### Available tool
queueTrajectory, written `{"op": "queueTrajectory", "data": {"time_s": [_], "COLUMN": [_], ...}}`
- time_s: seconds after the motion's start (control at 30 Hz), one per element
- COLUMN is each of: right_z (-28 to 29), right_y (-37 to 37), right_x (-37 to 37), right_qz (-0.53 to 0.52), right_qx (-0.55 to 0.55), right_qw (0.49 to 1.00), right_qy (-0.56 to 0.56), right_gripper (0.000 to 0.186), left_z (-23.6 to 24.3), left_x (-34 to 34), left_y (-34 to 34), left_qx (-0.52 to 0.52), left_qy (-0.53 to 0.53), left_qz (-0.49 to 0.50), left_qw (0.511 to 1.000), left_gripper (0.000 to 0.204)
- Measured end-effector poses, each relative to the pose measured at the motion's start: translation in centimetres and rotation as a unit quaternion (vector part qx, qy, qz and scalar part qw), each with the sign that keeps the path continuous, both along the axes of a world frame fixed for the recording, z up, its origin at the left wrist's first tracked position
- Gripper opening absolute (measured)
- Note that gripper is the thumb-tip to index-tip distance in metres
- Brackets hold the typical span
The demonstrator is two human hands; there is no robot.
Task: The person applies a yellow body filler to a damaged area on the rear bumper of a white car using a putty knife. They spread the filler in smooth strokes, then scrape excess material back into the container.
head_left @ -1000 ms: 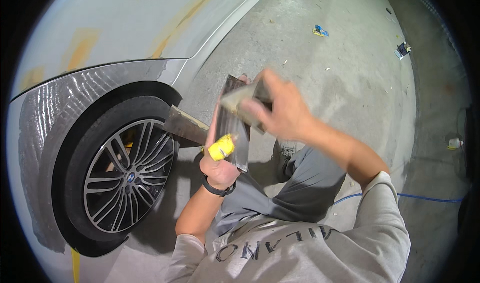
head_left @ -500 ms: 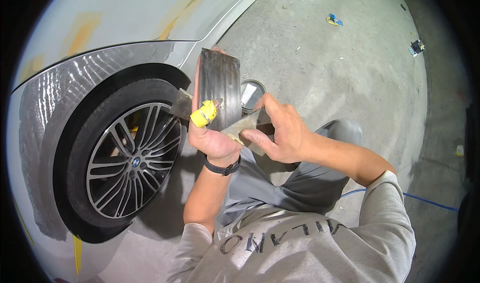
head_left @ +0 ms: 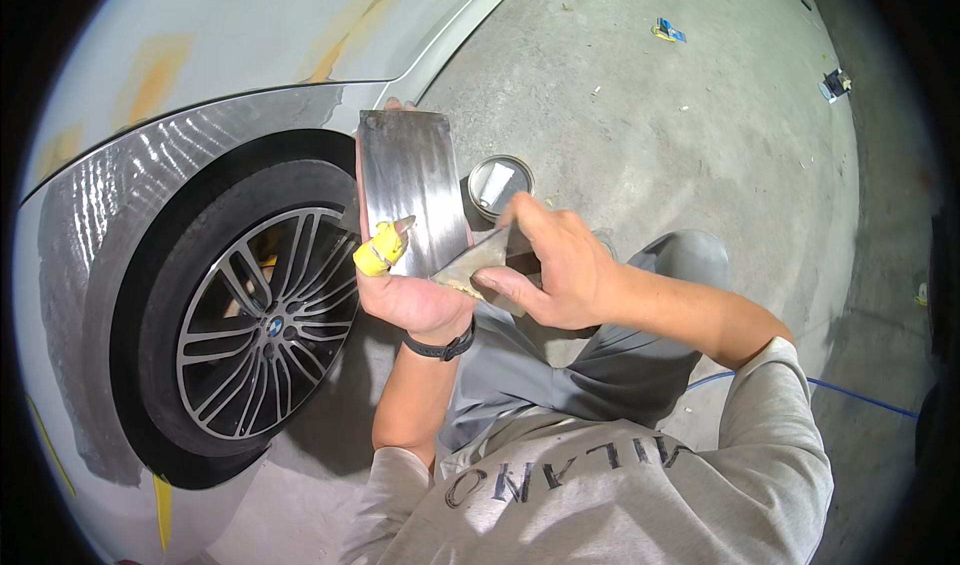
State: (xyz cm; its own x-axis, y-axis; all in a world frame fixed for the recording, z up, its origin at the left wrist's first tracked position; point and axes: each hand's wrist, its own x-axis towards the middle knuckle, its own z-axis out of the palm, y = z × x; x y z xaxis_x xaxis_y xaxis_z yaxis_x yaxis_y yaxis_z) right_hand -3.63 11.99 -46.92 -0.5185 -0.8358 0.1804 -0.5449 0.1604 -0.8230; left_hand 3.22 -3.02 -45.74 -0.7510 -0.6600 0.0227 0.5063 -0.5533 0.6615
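Note:
My left hand [head_left: 418, 303] is closed on a flat rectangular metal plate [head_left: 415, 170], its streaked grey face turned up. Yellow tape [head_left: 378, 251] wraps the thumb, which lies over the plate's left side. Between thumb and fingers, my right hand [head_left: 578, 273] pinches a thin metal putty spreader [head_left: 482, 257]. Its corner meets the plate's lower right part by my left palm, and pale yellowish paste shows along its lower edge. A second dark blade [head_left: 350, 215] pokes out left of my left hand; what holds it is hidden.
To the left stands a pale car with a wheel [head_left: 270, 325] and a dull grey sanded arch [head_left: 210, 125]. A round open tin [head_left: 502, 185] with a white piece inside sits on the concrete floor [head_left: 640, 145] beyond my hands. A blue hose [head_left: 860, 397] runs at right.
My left hand has shifted left with the plate, whose face now catches more light. The spreader has moved slightly left. More of the tin shows; my right hand has barely moved.

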Motion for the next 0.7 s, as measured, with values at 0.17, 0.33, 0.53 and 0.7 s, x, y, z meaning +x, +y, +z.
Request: {"op": "queueTrajectory", "data": {"time_s": [0.17, 0.33, 0.53, 0.7], "right_z": [1.6, 4.3, 3.5, -0.9], "right_y": [0.1, 0.8, 1.0, 1.5], "right_x": [-5.7, -3.4, -9.1, -9.7], "right_qz": [-0.110, -0.011, -0.286, -0.144], "right_qx": [-0.165, 0.015, -0.085, -0.279], "right_qw": [0.974, 0.999, 0.954, 0.886], "right_qy": [-0.108, 0.032, -0.041, -0.340], "right_gripper": [0.039, 0.041, 0.041, 0.047], "left_z": [0.0, -0.9, -1.7, -3.3], "left_x": [0.4, 0.6, 2.4, 2.4], "left_y": [-1.1, -1.7, -1.3, -1.3], "left_qx": [-0.116, -0.147, -0.189, -0.040], "left_qy": [0.095, 0.038, -0.046, -0.042], "left_qz": [-0.086, -0.041, -0.173, -0.250], "left_qw": [0.985, 0.988, 0.966, 0.966], "left_gripper": [0.089, 0.080, 0.082, 0.078]}}
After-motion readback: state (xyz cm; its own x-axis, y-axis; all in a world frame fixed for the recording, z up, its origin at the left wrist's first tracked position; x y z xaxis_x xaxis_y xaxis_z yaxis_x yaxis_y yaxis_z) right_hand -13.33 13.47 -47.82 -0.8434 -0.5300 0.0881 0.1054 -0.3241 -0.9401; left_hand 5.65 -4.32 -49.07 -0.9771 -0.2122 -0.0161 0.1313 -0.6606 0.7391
